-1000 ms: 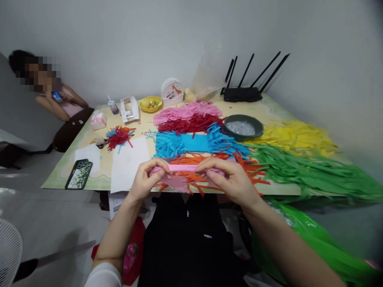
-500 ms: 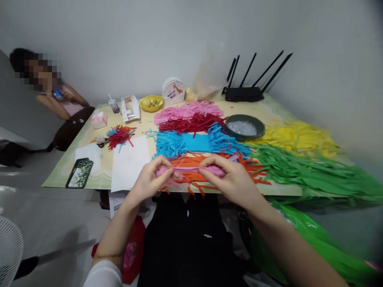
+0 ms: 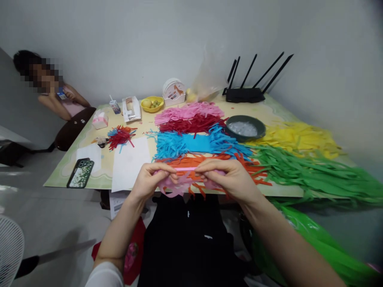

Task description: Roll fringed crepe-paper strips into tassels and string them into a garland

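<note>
Between my two hands a strip of pink fringed paper [image 3: 184,169] is stretched level, its loose fringe hanging below. My left hand [image 3: 154,179] pinches one end between thumb and fingers. The other end is pinched in my right hand [image 3: 226,175]. Both hands hover over the table's front edge, just above an orange fringed pile [image 3: 188,161]. Beyond it lie blue fringed paper [image 3: 197,142], a dark red pile [image 3: 191,123] and a pink pile [image 3: 191,112].
Green [image 3: 314,175] and yellow fringed piles [image 3: 302,137] spread at the right beside a dark bowl [image 3: 260,126]. A black router [image 3: 243,95] stands behind. At left are white paper [image 3: 130,163], a phone [image 3: 80,173] and a multicolored tassel [image 3: 121,137]. Another person sits far left.
My fingertips have come slightly closer together along the pink paper. More of its fringe now hangs below, and the strip between my hands looks flatter.
</note>
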A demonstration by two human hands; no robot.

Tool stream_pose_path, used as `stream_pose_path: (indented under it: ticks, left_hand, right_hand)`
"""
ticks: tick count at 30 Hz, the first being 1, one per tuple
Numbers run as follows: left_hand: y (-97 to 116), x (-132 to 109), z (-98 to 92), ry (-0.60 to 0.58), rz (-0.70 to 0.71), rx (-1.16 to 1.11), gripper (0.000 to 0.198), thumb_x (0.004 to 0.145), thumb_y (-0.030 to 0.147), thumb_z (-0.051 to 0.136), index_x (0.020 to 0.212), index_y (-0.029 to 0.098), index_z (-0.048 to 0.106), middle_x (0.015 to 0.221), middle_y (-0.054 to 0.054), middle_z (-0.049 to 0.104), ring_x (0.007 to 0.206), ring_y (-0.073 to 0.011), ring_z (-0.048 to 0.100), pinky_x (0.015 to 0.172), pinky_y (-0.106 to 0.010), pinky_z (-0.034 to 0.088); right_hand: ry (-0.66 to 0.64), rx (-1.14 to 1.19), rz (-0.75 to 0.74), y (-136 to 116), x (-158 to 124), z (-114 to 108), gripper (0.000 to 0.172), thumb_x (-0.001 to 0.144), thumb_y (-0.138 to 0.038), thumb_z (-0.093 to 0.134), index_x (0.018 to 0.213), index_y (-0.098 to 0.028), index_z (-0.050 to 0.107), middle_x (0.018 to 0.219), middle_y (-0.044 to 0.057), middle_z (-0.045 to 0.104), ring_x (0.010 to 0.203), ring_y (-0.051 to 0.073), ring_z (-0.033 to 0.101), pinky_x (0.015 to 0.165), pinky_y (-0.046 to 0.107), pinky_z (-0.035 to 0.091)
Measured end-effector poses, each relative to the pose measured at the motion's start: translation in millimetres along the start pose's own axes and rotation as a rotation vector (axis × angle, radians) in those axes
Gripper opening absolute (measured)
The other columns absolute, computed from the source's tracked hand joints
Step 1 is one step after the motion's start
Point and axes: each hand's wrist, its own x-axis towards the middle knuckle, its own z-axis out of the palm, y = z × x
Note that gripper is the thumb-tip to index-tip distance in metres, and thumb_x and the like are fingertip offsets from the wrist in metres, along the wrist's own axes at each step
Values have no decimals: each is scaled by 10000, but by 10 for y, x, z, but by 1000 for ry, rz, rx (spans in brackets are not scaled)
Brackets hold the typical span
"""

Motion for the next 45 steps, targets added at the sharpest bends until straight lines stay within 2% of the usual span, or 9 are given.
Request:
stream_pose_path:
  ticks: [5,12,18,25,27,30,33,38,45]
  left_hand:
    - [-32,-17,-91,-41,92,132,147,815,243,656,798,146,765,714,-66,716,632,-154,665,709,-303,543]
    - [404,-69,-97,-310,135,755,143,856,225,628,941,179,733,1180,-113,705,1183,-249,609,1034,-371,437]
    - [326,-4,83,-378,145,940,172,908,241,583,870,179,738,824,-40,762,741,-148,684,703,-237,503]
    - [129,-29,34,-188,867,1462,156,910,151,579,991,218,693,855,-9,765,842,-151,683,1101,-471,321]
    - [118,-21,31,-193,1024,1487,180,905,142,587,1037,223,679,916,-8,772,905,-156,685,1115,-471,304]
    - [57,0,29,-157,1100,1476,197,893,143,607,1063,218,671,962,-18,775,988,-177,688,1097,-467,318]
    - [-109,3,73,-23,1049,1371,177,859,120,645,1004,215,678,877,-3,780,897,-168,713,1050,-448,363]
    - [-398,-13,355,217,722,915,112,874,150,627,892,219,714,850,-11,768,799,-158,709,965,-410,461]
    - [-572,170,626,334,267,491,220,883,320,613,993,207,766,1027,-77,758,949,-221,704,915,-364,538]
  right_hand:
    - [-3,-9,20,12,24,23,148,775,-156,629,794,-188,772,766,51,754,636,148,693,562,227,542]
    - [-165,-488,-439,-162,-100,94,279,855,-47,498,945,-189,721,854,51,738,792,140,684,709,247,545]
    - [-267,-639,-550,-202,-200,74,249,897,-62,484,1009,-173,677,907,74,717,853,161,665,759,271,541]
    - [-242,-471,-57,-174,-160,9,302,910,-326,582,1169,-186,646,1134,89,708,1027,203,660,873,311,516]
    - [-337,-221,122,-99,-108,48,279,922,-400,545,976,-171,694,945,72,738,816,169,680,721,272,527]
    - [-374,152,332,60,-99,166,345,881,-479,584,796,-150,642,616,-1,638,441,67,461,430,191,353]
    - [-192,332,363,177,-170,296,331,828,-476,665,816,-150,614,569,-37,588,407,36,355,399,171,242]
    - [-69,405,224,190,-204,347,314,842,-463,657,889,-153,673,624,-6,647,439,56,425,428,189,309]
    - [81,83,-12,185,-97,155,191,952,-306,515,1019,-175,636,793,18,674,690,121,634,641,236,494]
